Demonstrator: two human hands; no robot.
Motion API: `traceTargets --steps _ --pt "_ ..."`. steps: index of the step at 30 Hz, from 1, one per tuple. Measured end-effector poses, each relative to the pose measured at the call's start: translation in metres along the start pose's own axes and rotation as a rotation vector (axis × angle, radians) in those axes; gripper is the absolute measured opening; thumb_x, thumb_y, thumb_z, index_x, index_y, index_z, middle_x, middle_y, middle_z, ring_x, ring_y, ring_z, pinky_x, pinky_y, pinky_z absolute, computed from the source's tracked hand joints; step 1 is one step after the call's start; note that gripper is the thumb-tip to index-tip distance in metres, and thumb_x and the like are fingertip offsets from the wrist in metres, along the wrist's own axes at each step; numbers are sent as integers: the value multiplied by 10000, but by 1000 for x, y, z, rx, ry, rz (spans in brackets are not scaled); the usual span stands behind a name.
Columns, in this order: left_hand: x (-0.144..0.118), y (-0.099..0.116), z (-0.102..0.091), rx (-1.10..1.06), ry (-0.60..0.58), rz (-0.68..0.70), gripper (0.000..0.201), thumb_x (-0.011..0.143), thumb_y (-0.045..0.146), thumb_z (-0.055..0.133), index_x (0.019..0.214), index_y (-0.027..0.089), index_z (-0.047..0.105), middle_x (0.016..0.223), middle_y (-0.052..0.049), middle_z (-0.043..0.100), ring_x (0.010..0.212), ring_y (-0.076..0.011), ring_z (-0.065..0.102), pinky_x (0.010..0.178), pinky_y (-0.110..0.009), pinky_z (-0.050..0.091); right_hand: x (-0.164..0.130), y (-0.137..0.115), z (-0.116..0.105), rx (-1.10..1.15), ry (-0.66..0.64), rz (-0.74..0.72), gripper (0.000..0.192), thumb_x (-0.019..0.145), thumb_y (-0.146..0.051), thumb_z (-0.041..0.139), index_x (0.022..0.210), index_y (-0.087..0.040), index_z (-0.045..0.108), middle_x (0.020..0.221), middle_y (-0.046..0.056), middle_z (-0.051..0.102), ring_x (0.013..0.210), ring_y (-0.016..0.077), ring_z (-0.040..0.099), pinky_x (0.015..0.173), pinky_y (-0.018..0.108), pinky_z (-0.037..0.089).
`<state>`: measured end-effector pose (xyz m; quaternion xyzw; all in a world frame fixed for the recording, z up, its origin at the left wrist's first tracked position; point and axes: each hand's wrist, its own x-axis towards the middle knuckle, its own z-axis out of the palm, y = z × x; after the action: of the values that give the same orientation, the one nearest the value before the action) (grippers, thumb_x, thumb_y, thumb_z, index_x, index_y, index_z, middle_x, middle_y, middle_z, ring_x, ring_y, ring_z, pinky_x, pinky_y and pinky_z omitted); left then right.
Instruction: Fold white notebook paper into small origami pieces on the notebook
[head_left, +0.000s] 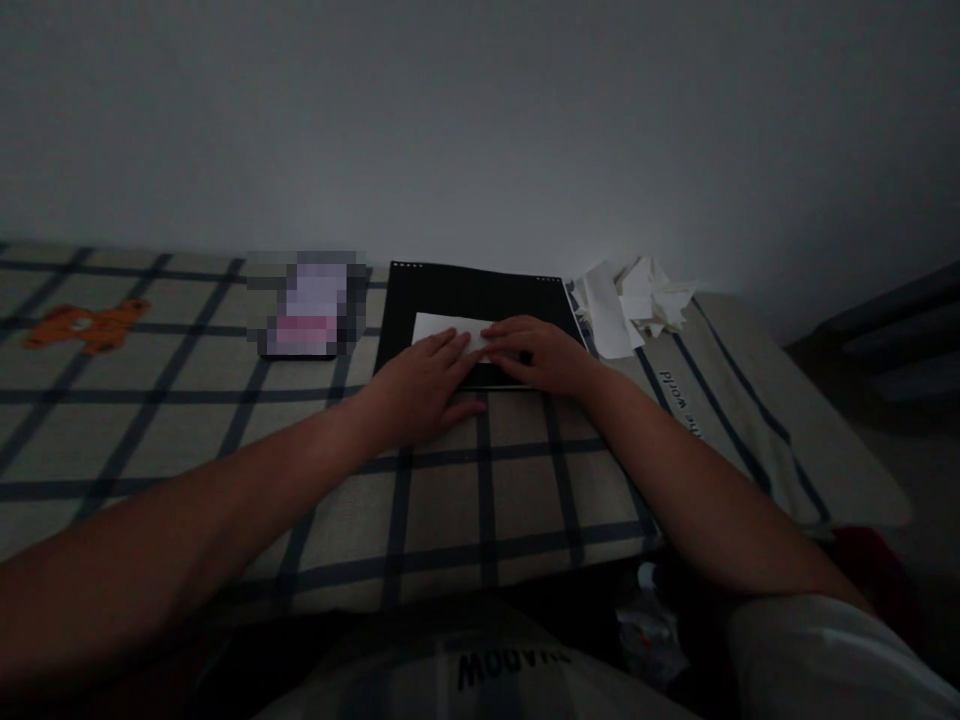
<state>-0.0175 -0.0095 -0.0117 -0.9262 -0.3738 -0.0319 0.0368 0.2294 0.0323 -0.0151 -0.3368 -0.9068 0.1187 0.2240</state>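
The left hand (pixel 427 380), flat with thumb spread, lies on the white paper (pixel 433 324); the right hand (pixel 546 352), fingers narrowed, touches the paper's three-o'clock end, its grip unclear. Beneath lies a black pad (pixel 465 288), with folded scraps (pixel 610 312) at its three o'clock.

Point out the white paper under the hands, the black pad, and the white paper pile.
White paper (pixel 434 324), head view: uncovered upper-left part.
Black pad (pixel 480 291), head view: bare upper part.
White paper pile (pixel 636 305), head view: middle of the heap.

Paper (pixel 429 325) white; pad (pixel 480 287) black; tablecloth (pixel 450 500) pale, checked dark, probably blue.
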Motion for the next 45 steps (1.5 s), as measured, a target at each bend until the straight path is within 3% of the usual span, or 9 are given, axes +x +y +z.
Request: traceTargets --steps 4,8,14,19,22,25,33,42,45 --pt "-3 -5 -3 -15 -24 35 724 1034 622 455 1593 162 455 1673 -200 385 1574 -383 315 1273 -494 288 -1 8 2 -40 -7 73 439 973 -312 628 1385 -174 688 1480 146 642 1414 292 565 1197 534 443" --pt "-4 -6 -7 -27 -53 35 700 1042 625 434 1581 181 479 1688 -197 356 1579 -389 302 1267 -523 293 -5 13 -3 -24 -46 59 453 963 -352 666 1392 -207 691 1512 150 612 1432 318 549 1210 576 424" --pt "-3 -9 -8 -36 -10 -35 615 1052 569 453 1497 163 577 1665 -154 418 1565 -405 323 1246 -595 305 -8 7 -8 -81 -36 9 382 914 -394 751 1254 -223 777 1425 140 681 1352 320 609 1161 554 479" --pt "-4 -11 -2 -26 19 -24 672 1044 579 465 1531 121 528 1670 -176 401 1559 -365 349 1258 -536 298 -6 -1 -7 -102 20 -26 272 906 -345 758 1129 -204 820 1383 158 688 1313 332 613 1114 550 501" --pt "-5 -12 -1 -15 23 7 708 1038 611 462 1593 172 454 1677 -187 382 1556 -366 357 1246 -511 311 -4 -4 -7 -93 18 -42 201 933 -291 720 1090 -229 827 1398 139 675 1316 316 600 1111 544 490" --pt "-4 -11 -4 -4 -15 32 701 1032 621 473 1619 242 417 1682 -201 364 1559 -392 346 1239 -533 312 -2 -8 -9 -77 -36 -58 194 969 -255 661 1069 -229 825 1242 117 748 1165 270 668 1019 480 535" --pt "-4 -8 -11 -34 -62 33 698 999 649 520 1577 259 494 1691 -221 333 1559 -441 323 1232 -587 309 -1 -17 -20 -75 -82 -83 131 910 -250 701 887 -210 823 1073 93 795 994 253 709 929 432 518" --pt "-5 -9 -8 -46 -63 36 725 1005 675 482 1611 280 434 1710 -210 291 1573 -445 287 1237 -596 278 -1 -14 -23 -62 -91 -44 296 955 -282 653 693 -202 765 900 90 774 870 221 685 847 393 515" --pt "-5 -9 -9 -36 -73 29 697 1016 662 472 1606 292 443 1709 -191 310 1573 -425 301 1239 -582 280 -2 -9 -20 -156 -46 23 258 959 -290 642 762 -191 776 925 109 756 925 255 674 869 416 520"
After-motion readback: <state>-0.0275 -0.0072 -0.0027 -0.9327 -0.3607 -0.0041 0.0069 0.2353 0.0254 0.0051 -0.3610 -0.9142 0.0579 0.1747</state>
